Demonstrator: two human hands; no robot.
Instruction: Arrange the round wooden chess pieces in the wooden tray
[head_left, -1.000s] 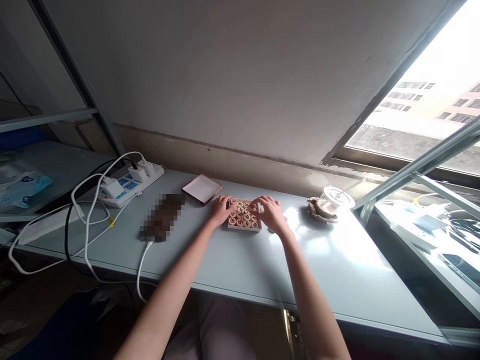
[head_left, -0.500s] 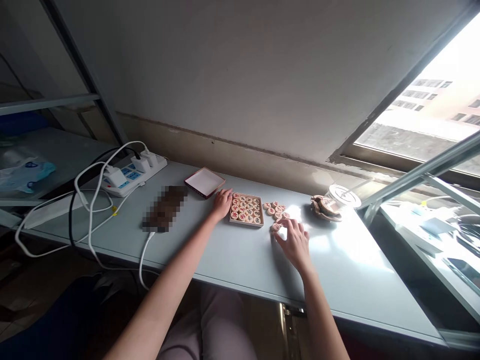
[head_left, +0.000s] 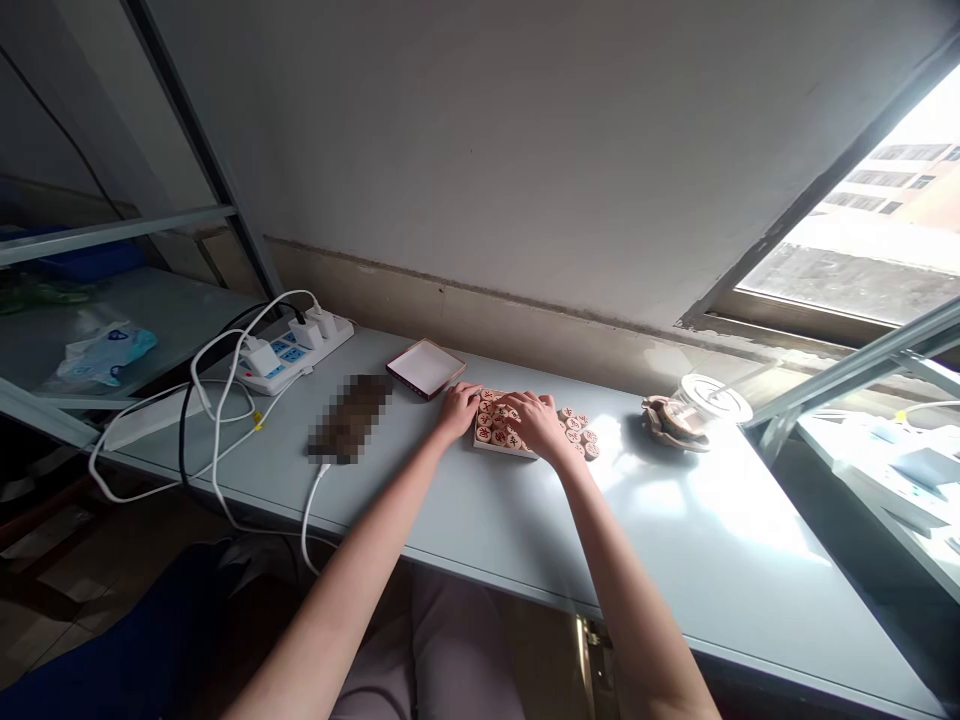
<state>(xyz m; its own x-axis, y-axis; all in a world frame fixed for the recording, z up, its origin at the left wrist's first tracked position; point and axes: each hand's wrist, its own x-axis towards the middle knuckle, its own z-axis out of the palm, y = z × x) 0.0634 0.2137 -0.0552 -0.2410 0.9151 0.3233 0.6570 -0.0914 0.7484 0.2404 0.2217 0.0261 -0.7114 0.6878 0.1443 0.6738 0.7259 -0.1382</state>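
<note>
A shallow cardboard box (head_left: 504,453) holds rows of round wooden xiangqi pieces (head_left: 484,434) with red characters. My left hand (head_left: 457,412) is closed on the box's left edge, near its far corner. Over the right part of the box, my right hand (head_left: 538,422) has its fingers closed on a xiangqi piece (head_left: 511,414), low above the other pieces. That hand covers much of the box's right side. Several loose xiangqi pieces (head_left: 576,432) lie close together on the table, just right of the box.
The box lid (head_left: 426,368) lies upturned behind my left hand. A blurred-out dark object (head_left: 351,420) with a white cable rests left. Further left stands a power strip (head_left: 296,350) with plugs and loose cables. A plastic cup (head_left: 709,402) is at the right.
My right hand has moved left with a xiangqi piece, from beside the loose pieces to over the box. My left hand stays at the box edge. The view has shifted slightly.
</note>
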